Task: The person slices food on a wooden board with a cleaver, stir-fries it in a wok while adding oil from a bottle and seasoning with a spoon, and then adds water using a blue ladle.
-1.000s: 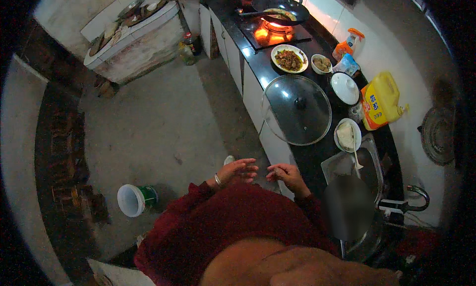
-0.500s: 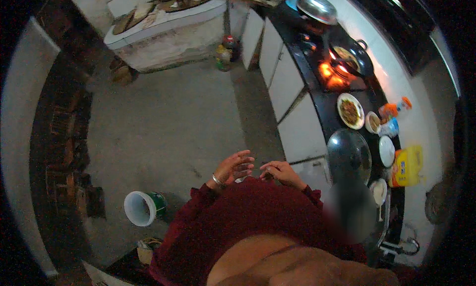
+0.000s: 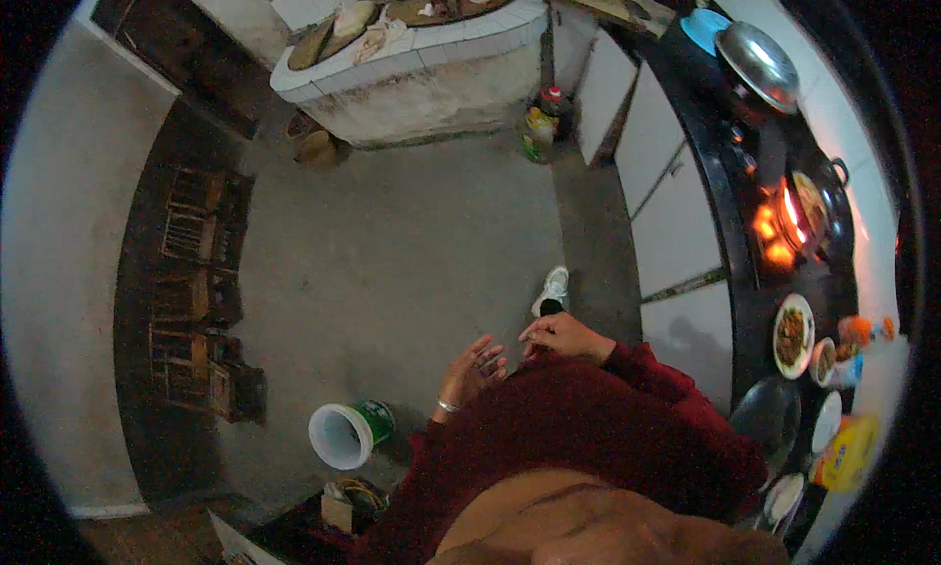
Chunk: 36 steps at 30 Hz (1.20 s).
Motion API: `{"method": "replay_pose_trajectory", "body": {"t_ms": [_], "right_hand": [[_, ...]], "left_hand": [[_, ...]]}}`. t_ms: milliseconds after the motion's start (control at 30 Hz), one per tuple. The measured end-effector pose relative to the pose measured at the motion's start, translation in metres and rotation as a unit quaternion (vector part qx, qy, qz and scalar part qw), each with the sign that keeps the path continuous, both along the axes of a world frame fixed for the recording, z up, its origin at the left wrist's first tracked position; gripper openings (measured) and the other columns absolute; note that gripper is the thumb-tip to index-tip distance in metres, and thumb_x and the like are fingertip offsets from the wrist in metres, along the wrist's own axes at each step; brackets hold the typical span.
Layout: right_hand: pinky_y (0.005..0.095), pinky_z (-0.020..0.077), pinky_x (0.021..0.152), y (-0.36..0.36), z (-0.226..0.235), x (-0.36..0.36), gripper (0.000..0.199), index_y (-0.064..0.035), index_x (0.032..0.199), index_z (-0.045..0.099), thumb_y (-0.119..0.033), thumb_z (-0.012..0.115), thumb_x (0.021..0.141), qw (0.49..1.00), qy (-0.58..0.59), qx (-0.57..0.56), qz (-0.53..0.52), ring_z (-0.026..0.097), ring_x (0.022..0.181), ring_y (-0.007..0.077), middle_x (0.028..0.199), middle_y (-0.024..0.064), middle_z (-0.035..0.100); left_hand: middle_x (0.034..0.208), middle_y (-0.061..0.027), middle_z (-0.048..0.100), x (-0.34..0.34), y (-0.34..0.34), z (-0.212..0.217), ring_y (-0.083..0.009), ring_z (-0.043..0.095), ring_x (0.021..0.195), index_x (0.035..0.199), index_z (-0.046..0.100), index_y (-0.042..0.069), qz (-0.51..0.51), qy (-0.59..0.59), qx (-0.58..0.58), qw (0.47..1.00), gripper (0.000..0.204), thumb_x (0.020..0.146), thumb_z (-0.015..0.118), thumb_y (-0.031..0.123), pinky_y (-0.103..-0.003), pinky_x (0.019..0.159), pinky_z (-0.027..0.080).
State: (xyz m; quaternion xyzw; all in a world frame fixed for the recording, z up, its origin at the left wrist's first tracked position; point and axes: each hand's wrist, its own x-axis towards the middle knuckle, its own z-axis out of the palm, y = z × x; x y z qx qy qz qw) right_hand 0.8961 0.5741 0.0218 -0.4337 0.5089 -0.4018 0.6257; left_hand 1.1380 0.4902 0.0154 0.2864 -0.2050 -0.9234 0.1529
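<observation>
My left hand point(image 3: 472, 374), with a silver bangle at the wrist, is held in front of my body with its fingers apart and nothing in it. Close by on the right, my right hand point(image 3: 569, 338) hangs loosely with its fingers a little bent and apart; no object shows in it. Both hands are over the dark red clothing point(image 3: 578, 423) I wear. Just beyond them a white shoe point(image 3: 553, 289) stands on the grey floor. Neither hand touches anything on the counter.
Along the right runs a black counter point(image 3: 742, 315) with a wok point(image 3: 836, 217) over flames, a plate of food point(image 3: 794, 336) and a metal basin point(image 3: 760, 67). A white-and-green bucket point(image 3: 377, 425) is at left, wooden chairs point(image 3: 186, 217) by the wall, and a tiled stove point(image 3: 412, 99) at the back.
The view has swung so that the room lies farther right, with the counter nearer the right rim. A white shoe has come into sight beyond my hands. Both hands remain without an object.
</observation>
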Motion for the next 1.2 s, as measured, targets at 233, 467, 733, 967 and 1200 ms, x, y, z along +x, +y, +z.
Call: {"method": "replay_pose_trajectory", "body": {"t_ms": [233, 467, 733, 967, 1200], "right_hand": [[0.0269, 0.0497, 0.07, -0.14, -0.008, -0.129, 0.025, 0.0032, 0.101, 0.057, -0.017, 0.046, 0.091, 0.999, -0.039, 0.013, -0.01, 0.061, 0.077, 0.0149, 0.085, 0.0102, 0.064], [0.028, 0.0502, 0.07, -0.216, 0.022, -0.263, 0.025, 0.0026, 0.101, 0.057, -0.017, 0.046, 0.091, 0.992, 0.006, -0.026, -0.125, 0.062, 0.077, 0.016, 0.086, 0.0106, 0.063], [0.0281, 0.0497, 0.069, -0.215, -0.031, -0.341, 0.023, 0.003, 0.101, 0.057, -0.015, 0.049, 0.089, 0.946, -0.026, -0.006, -0.324, 0.061, 0.075, 0.0163, 0.083, 0.0105, 0.063], [0.0284, 0.049, 0.066, -0.296, -0.019, -0.398, 0.024, 0.0025, 0.1, 0.058, -0.018, 0.051, 0.088, 0.851, -0.039, 0.093, -0.515, 0.059, 0.071, 0.0142, 0.083, 0.0098, 0.062], [0.0281, 0.0485, 0.066, -0.397, -0.007, -0.43, 0.029, 0.0034, 0.101, 0.057, -0.022, 0.05, 0.089, 0.867, 0.07, 0.135, -0.474, 0.06, 0.071, 0.016, 0.083, 0.0106, 0.063]], "left_hand": [[0.119, -0.0118, 0.048, -0.132, -0.128, 0.011, -0.0273, 0.05, 0.103, 0.129, 0.036, 0.01, 0.029, -0.02, -0.037, 0.999, 0.054, 0.083, 0.058, 0.029, -0.043, 0.088, 0.043], [0.116, -0.0109, 0.051, -0.279, -0.258, 0.042, -0.0273, 0.052, 0.102, 0.127, 0.039, 0.009, -0.011, -0.009, -0.114, 0.993, 0.048, 0.085, 0.056, 0.027, -0.043, 0.087, 0.043], [0.11, -0.0137, 0.053, -0.429, -0.406, 0.01, -0.0275, 0.055, 0.097, 0.123, 0.04, 0.007, -0.077, 0.034, -0.093, 0.992, 0.042, 0.086, 0.053, 0.022, -0.042, 0.083, 0.046], [0.105, -0.0159, 0.053, -0.619, -0.619, -0.023, -0.0294, 0.055, 0.093, 0.121, 0.037, 0.008, -0.073, 0.066, -0.017, 0.995, 0.041, 0.086, 0.052, 0.021, -0.042, 0.08, 0.047], [0.096, -0.0191, 0.048, -0.772, -0.791, -0.076, -0.0305, 0.054, 0.087, 0.118, 0.034, 0.005, 0.069, 0.094, 0.208, 0.971, 0.036, 0.088, 0.048, 0.018, -0.044, 0.078, 0.048]]}}
